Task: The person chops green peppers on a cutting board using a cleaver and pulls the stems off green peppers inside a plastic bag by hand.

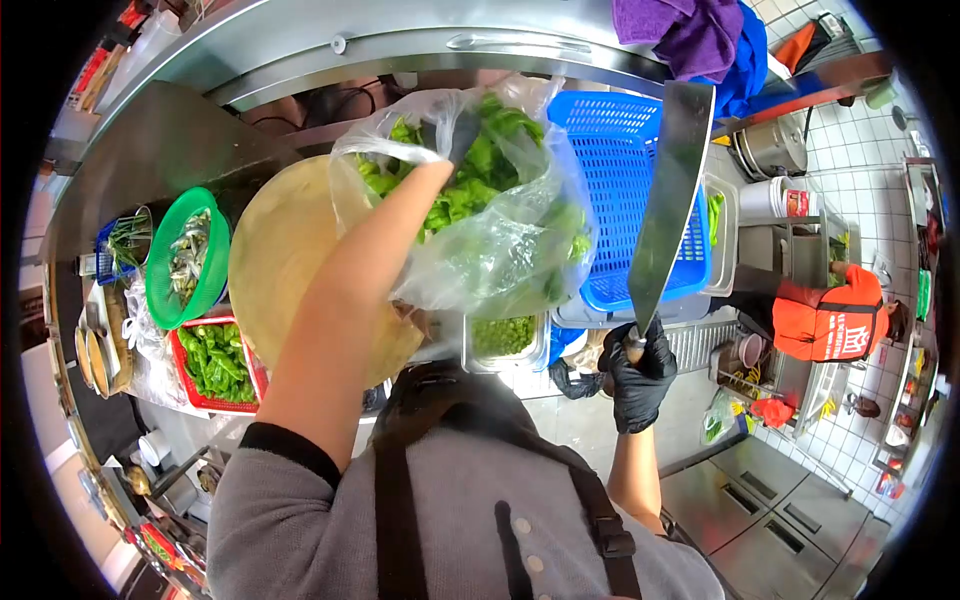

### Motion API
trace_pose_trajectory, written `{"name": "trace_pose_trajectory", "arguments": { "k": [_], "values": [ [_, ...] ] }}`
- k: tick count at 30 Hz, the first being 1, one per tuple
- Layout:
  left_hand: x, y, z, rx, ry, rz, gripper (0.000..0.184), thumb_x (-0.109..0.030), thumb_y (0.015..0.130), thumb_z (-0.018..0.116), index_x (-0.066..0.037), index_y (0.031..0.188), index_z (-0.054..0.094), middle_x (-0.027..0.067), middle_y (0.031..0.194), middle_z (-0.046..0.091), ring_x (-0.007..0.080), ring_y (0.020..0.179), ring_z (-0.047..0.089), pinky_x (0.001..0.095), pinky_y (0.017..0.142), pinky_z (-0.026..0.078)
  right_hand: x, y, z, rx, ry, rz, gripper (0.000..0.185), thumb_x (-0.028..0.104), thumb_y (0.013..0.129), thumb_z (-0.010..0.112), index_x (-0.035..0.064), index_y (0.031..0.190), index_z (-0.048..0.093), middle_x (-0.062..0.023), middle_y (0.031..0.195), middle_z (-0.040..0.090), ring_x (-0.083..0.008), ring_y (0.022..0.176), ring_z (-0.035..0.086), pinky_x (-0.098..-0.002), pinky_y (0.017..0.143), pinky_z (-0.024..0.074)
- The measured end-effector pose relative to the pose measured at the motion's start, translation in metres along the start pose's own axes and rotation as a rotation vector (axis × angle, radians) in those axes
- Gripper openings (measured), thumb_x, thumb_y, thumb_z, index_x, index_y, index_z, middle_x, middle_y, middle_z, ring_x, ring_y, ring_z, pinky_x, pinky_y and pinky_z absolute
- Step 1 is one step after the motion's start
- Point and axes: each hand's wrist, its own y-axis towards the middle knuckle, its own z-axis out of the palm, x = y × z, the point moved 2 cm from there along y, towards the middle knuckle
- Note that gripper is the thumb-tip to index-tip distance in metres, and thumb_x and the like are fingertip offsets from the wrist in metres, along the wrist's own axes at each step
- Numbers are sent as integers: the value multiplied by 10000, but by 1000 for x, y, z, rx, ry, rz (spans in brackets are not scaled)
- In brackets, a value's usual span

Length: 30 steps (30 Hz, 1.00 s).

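My left hand (452, 138), in a black glove, reaches into a clear plastic bag (500, 265) of green peppers (490, 160). Its fingers are hidden among the peppers and plastic, so their grip cannot be made out. My right hand (643, 375), also black-gloved, is closed around the handle of a large cleaver (668, 190). The wide blade points up and away from me, in front of a blue plastic basket (600, 200). Under the left forearm lies a round wooden chopping board (285, 240), with the bag over its right part.
Left of the board stand a green colander (155, 270) of small silvery fish and a red basket (190, 390) of green peppers. A clear container (482, 362) holds chopped greens. Another person in an orange vest (830, 315) is at the right. A purple cloth (680, 35) hangs above.
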Motion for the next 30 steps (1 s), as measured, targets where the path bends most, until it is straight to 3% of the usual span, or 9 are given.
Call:
{"name": "trace_pose_trajectory", "arguments": {
  "k": [7, 9, 12, 18, 20, 24, 28, 29, 30],
  "values": [
    [-12, 0, 9, -81, 576, 358, 342, -151, 883, 448, -17, 1185, 534, 158, 1138, 583, 257, 976, 572, 395, 848, 459, -28, 14, -1, 29, -21, -45, 368, -74, 748, 600, 16, 1103, 559, -38, 710, 591, -102, 559, 545, -239, 519, 454],
    [-15, 12, 20, -167, 226, 301, 305, -191, 794, 499, -50, 1063, 540, 205, 931, 572, 351, 864, 575, 449, 759, 449, -14, 16, 5, 20, 161, 25, 328, -61, 713, 627, 6, 1029, 574, -50, 685, 594, -104, 587, 553, -243, 547, 465],
    [-22, 21, 17, 197, 432, 198, 405, -170, 818, 530, -32, 1197, 486, 156, 1216, 517, 293, 1141, 478, 414, 961, 375, -17, 18, 5, 46, 6, -25, 308, -83, 716, 599, -10, 1012, 557, -49, 668, 587, -113, 555, 556, -243, 521, 466],
    [-50, -71, -76, -149, -501, 251, 296, 49, 782, 537, -34, 1065, 550, 78, 1022, 589, 204, 1017, 535, 303, 931, 391, 3, 10, 14, 101, 387, -10, 286, -123, 722, 544, -1, 981, 537, -76, 657, 573, -135, 528, 544, -267, 481, 460],
    [-63, -136, -125, -202, -549, 269, 218, -10, 845, 522, -41, 1057, 563, 89, 1017, 600, 177, 985, 553, 301, 892, 418, 14, 13, 18, 320, 337, -99, 436, -112, 765, 561, 11, 1180, 515, -62, 682, 551, -135, 536, 532, -263, 501, 463],
    [0, -254, -182, -411, -285, 64, 250, 34, 800, 548, -38, 1039, 566, 94, 985, 590, 201, 938, 562, 309, 843, 440, 47, -3, 64, 647, 196, 149, 499, -31, 768, 597, 31, 1253, 501, -53, 809, 594, -97, 618, 551, -240, 552, 466],
    [100, -347, -189, -411, 72, 92, 233, 25, 783, 552, -45, 1003, 584, 110, 968, 591, 241, 892, 573, 325, 823, 448, 22, -43, 146, 923, -133, -18, 504, 118, 774, 623, 88, 1262, 501, -170, 854, 634, -243, 734, 638, -332, 646, 487],
    [133, -364, -177, -314, -750, -170, 257, 0, 750, 549, -53, 998, 589, 130, 975, 589, 285, 925, 565, 350, 829, 447, 15, -53, 167, 979, -194, -50, 503, 160, 780, 623, 105, 1265, 501, -192, 834, 625, -289, 761, 639, -349, 670, 482],
    [155, -378, -171, -345, -434, -88, 261, 0, 742, 552, -55, 994, 591, 133, 983, 589, 291, 937, 561, 353, 833, 446, 9, -62, 188, 1033, -253, -85, 503, 203, 786, 624, 123, 1267, 501, -215, 815, 616, -336, 788, 640, -366, 694, 477]
  ]
}}
